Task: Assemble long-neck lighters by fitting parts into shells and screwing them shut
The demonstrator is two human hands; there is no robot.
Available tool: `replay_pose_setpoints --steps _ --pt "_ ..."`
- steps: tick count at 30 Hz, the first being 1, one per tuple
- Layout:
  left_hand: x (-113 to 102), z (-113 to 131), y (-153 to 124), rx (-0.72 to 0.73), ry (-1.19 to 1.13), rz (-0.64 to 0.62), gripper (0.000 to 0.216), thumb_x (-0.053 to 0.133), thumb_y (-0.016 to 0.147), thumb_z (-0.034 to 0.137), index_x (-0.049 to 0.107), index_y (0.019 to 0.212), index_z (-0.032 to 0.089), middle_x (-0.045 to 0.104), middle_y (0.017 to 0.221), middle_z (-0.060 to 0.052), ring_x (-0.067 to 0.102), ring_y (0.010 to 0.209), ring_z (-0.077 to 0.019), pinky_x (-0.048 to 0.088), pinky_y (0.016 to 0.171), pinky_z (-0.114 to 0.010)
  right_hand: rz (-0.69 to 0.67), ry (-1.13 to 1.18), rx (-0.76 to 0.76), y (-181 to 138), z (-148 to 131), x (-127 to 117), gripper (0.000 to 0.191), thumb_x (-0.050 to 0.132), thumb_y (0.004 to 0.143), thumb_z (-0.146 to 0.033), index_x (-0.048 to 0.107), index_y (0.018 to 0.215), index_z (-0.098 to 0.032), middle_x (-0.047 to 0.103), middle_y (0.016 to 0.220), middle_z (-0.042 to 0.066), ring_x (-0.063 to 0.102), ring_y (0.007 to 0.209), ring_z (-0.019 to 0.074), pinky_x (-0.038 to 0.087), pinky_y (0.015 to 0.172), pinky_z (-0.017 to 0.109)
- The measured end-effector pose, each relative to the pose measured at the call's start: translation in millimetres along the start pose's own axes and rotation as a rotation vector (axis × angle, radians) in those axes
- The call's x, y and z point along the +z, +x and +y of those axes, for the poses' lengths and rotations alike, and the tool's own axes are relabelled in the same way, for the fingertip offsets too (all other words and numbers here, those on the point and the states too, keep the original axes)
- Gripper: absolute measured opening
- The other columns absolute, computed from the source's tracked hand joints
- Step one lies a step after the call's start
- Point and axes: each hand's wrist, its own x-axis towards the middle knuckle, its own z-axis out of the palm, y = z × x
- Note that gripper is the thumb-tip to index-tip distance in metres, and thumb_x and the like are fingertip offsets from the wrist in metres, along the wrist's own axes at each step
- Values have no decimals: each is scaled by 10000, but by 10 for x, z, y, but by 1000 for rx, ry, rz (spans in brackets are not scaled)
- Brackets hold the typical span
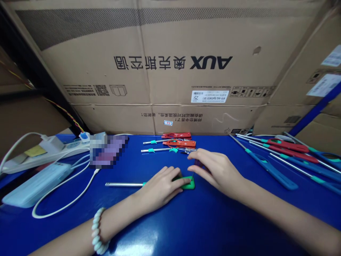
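Note:
My left hand point(162, 185) is closed over a green long-nosed lighter point(189, 183) lying flat on the blue table. Its silver tube point(124, 184) points left, and the palm covers much of its middle. Curled above the green handle's right end, my right hand point(213, 169) grips a small screwdriver point(198, 163). The screwdriver's thin shaft reaches down to the handle; its dark purple grip is mostly behind the fingers. Just beyond the hands lie an opened red lighter point(181, 143), with wires and small parts exposed, and another red lighter point(177, 135) behind it.
Several blue and red lighters, among them a blue one point(277, 172), lie at the right. At the left are a light blue power bank point(37, 185), a white power strip point(26, 160), a white cable point(61, 209) and a blurred-out phone point(109, 151). A large cardboard box point(165, 32) stands behind.

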Motion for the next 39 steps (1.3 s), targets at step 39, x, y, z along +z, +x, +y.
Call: replay_pose_setpoints --steps 39 --pt "-10 12 2 -2 3 -1 334 419 980 256 483 1307 270 524 1077 -78 510 970 -232 409 873 -411 38 105 130 42 -61 41 166 514 934 -288 504 810 -179 543 720 6 477 602 128 380 557 228"
